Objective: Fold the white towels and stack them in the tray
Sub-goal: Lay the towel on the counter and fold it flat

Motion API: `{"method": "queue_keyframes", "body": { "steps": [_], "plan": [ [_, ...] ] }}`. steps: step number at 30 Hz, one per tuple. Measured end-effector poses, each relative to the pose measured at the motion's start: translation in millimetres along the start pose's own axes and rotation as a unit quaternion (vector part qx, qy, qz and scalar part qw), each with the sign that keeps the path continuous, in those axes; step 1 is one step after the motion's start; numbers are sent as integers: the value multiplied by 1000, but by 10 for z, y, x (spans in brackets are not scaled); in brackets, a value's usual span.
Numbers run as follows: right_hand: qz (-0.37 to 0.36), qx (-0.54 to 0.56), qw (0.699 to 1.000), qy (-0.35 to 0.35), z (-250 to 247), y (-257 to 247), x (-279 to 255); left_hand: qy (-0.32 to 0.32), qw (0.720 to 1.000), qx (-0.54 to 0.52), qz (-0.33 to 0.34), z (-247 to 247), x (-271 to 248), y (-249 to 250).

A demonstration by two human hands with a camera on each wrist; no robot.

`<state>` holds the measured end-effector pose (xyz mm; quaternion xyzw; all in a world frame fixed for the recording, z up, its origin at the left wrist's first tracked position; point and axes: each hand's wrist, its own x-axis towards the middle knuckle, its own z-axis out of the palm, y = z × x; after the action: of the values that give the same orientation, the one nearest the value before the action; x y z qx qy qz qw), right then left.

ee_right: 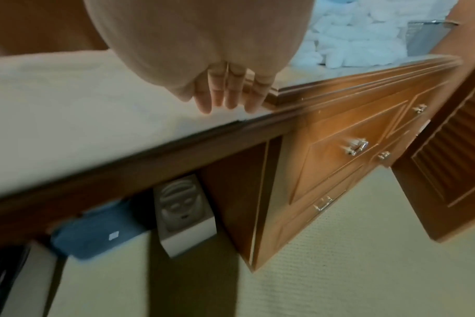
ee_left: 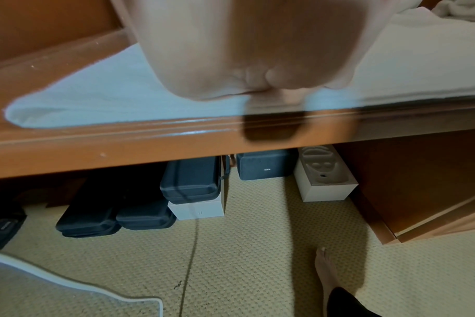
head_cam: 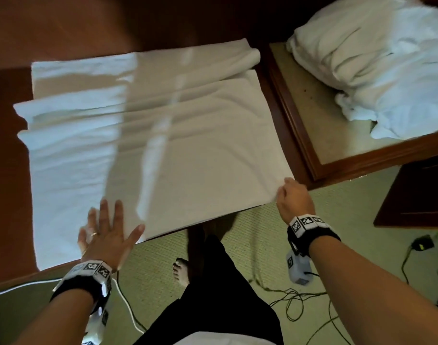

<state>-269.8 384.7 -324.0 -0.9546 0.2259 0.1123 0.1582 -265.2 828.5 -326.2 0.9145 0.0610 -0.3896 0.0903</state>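
Room dim, warm cast; cool bluish light falls on the left part of the towel (head_cam: 71, 155) and streaks diagonally across it. Both wrist views motion-blurred; right wrist view worst, with wide-angle bending at the edges.

One white towel (head_cam: 178, 135) lies spread on the worktop (head_cam: 63, 26). One heap of crumpled white towels (head_cam: 387, 66) sits on the one tray (head_cam: 320, 155); how many it holds cannot be told. Two hands show: the left hand (head_cam: 106, 235) and the right hand (head_cam: 293, 199). Under the worktop are four dark cases (ee_left: 190, 182) and two white boxes (ee_left: 326, 184). One bare foot (head_cam: 181, 270) is on the carpet.
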Motion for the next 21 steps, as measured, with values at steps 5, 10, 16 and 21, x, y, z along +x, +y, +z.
{"method": "queue_keyframes", "body": {
  "steps": [5, 10, 16, 21],
  "plan": [
    [95, 21, 995, 17, -208, -119, 417, -2, 1000, -3, -11, 14, -3, 19],
    [128, -19, 990, -52, -237, -112, 632, 5, 1000, -2, -7, 45, 21, 18],
    [168, 55, 984, -6, -292, 73, 590, 4, 1000, -12, -7, 46, 16, 17],
    [-35, -22, 996, 75, -207, 46, 374, 27, 999, -20, 0, 87, 46, 1]
  ]
}}
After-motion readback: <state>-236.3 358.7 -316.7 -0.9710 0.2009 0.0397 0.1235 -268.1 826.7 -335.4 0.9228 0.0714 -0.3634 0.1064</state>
